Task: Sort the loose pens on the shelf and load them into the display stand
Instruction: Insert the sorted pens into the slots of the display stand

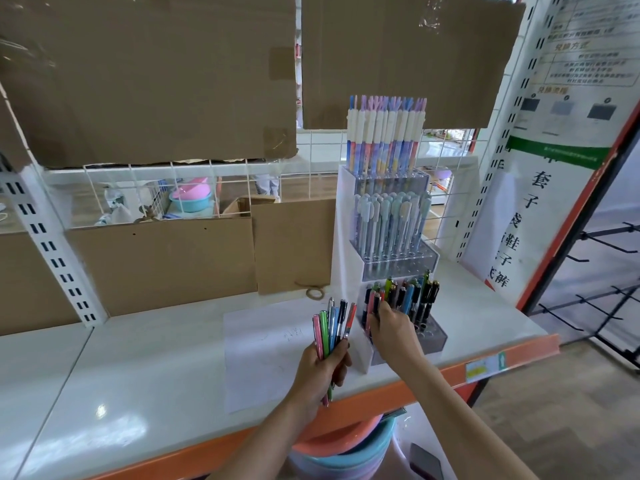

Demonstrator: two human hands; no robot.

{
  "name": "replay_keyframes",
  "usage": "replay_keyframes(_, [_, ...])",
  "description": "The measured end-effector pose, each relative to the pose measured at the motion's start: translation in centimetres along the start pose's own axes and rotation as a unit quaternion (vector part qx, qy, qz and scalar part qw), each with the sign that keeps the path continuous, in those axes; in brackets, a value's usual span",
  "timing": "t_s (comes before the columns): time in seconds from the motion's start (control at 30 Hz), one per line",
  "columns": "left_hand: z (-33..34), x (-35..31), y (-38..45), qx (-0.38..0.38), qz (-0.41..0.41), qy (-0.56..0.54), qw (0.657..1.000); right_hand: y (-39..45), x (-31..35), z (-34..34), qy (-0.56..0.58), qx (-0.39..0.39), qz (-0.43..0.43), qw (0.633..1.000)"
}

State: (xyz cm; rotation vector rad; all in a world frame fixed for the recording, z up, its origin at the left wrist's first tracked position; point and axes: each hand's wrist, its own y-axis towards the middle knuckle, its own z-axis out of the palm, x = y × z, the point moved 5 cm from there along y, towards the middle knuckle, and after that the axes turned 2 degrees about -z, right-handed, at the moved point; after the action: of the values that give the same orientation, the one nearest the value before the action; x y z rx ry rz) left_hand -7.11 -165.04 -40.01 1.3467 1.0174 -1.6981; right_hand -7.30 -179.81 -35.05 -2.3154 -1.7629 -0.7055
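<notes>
Step in hand, as judged: seating one pen in the lowest tier of the display stand (388, 258). The right hand (393, 327) pinches a dark pen (376, 303) at that tier's left edge; it should go in vertical, into a free hole, clear of neighbours. The left hand (320, 370) grips a fanned bundle of pens (334, 327), at 9 o'clock of the stand, above the shelf (138, 368). Pens: slim, pink, green, blue, black, red. Upper tiers appear full.
</notes>
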Motion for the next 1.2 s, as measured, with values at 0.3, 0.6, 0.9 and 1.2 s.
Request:
replay_keyframes(0.3, [0.1,0.0,0.0,-0.002,0.000,-0.016,1.000,-2.2,-0.5,0.5,0.066,-0.059,-0.042,0.995])
replay_keyframes(0.6, [0.4,-0.2,-0.3,0.003,-0.003,-0.019,1.000,-0.3,-0.5,-0.2,0.036,-0.012,0.014,0.999])
replay_keyframes(0.9, [-0.4,0.2,0.1,-0.006,-0.004,-0.019,1.000,-1.5,-1.5,0.0,0.091,-0.057,0.018,0.994])
replay_keyframes(1.2, [-0.1,0.5,0.1,-0.001,-0.014,-0.022,1.000,-1.0,-1.1,-0.1,0.058,-0.035,0.014,0.998])
